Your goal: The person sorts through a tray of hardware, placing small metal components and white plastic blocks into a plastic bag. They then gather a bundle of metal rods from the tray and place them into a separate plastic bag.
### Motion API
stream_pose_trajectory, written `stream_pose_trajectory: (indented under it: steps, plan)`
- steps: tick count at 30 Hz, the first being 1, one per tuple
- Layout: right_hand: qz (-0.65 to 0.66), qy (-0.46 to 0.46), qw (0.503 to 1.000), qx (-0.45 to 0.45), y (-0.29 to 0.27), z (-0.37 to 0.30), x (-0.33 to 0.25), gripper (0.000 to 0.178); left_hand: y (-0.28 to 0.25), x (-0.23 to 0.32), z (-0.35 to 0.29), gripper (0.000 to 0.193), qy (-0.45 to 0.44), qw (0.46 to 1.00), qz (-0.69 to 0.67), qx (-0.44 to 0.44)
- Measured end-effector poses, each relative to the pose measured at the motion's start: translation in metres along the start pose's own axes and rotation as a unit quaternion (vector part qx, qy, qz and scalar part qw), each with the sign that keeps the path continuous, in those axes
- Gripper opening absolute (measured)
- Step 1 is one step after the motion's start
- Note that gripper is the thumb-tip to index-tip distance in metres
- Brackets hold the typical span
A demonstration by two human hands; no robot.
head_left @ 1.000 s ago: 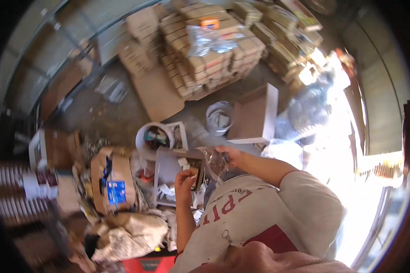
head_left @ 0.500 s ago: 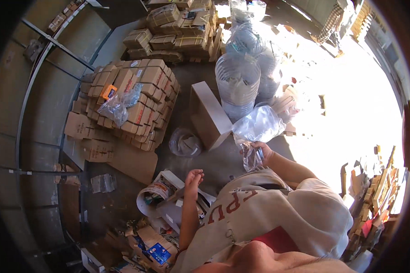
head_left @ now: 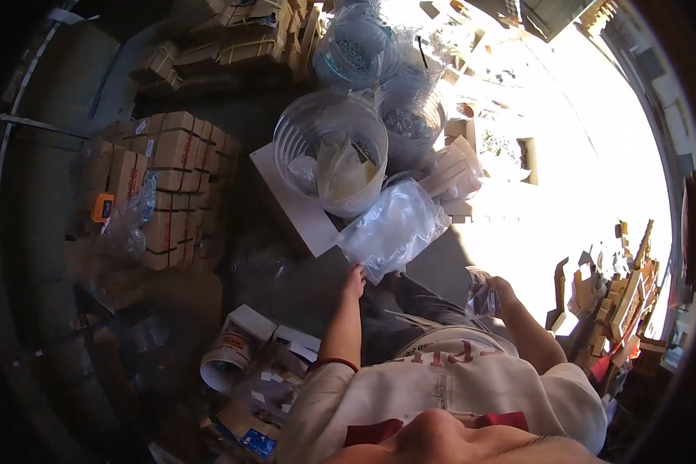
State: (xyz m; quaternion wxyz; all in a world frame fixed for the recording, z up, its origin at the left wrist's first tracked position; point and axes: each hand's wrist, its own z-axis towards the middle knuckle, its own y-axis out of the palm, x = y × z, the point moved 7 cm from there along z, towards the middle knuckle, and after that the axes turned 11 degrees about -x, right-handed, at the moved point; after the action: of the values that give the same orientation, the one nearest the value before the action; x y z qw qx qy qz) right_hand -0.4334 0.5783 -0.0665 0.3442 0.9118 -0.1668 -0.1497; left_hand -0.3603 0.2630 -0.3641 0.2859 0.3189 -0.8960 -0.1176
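Observation:
My left hand [head_left: 353,281] is at the lower left edge of a large, wrinkled clear plastic bag [head_left: 398,224], its fingers closed at that edge; the fingertips are partly hidden. The bag lies puffed up against a tall ribbed clear tub [head_left: 288,135] that has pale bags inside. Off to the right, apart from the large bag, my right hand [head_left: 503,294] is closed around a small clear plastic packet [head_left: 482,297]. What the packet contains is too unclear to name.
Strapped brown cartons [head_left: 174,158] are stacked at left. Behind the tub stand more clear containers [head_left: 353,48]. A white bucket [head_left: 226,357] stands at lower left, and cardboard scraps [head_left: 622,309] pile up at right. Strong sunlight washes out the right side.
My view has shifted. My left hand has gone from raised and free to the large bag's edge. My right hand has moved right, away from that bag, with the small packet.

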Motion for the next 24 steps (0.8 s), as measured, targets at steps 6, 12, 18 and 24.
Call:
stream_pose_trajectory:
  steps: [6,12,18,24]
  plan:
    - [0.003,-0.012,0.999,0.039,-0.040,-0.014,-0.024,0.033,0.062,0.006,0.039,0.027,-0.064,0.993,-0.078,-0.060]
    - [0.036,-0.020,0.998,-0.049,-0.010,0.003,-0.038,0.035,0.075,0.076,0.011,0.024,0.090,0.932,0.257,0.239]
    - [-0.032,-0.040,0.996,-0.069,0.004,0.020,-0.036,0.035,0.075,0.092,-0.019,0.039,0.192,0.946,0.054,0.254]
    - [-0.030,-0.101,0.993,-0.059,-0.012,-0.007,-0.013,0.037,0.022,0.051,0.043,0.033,0.113,0.952,0.143,0.248]
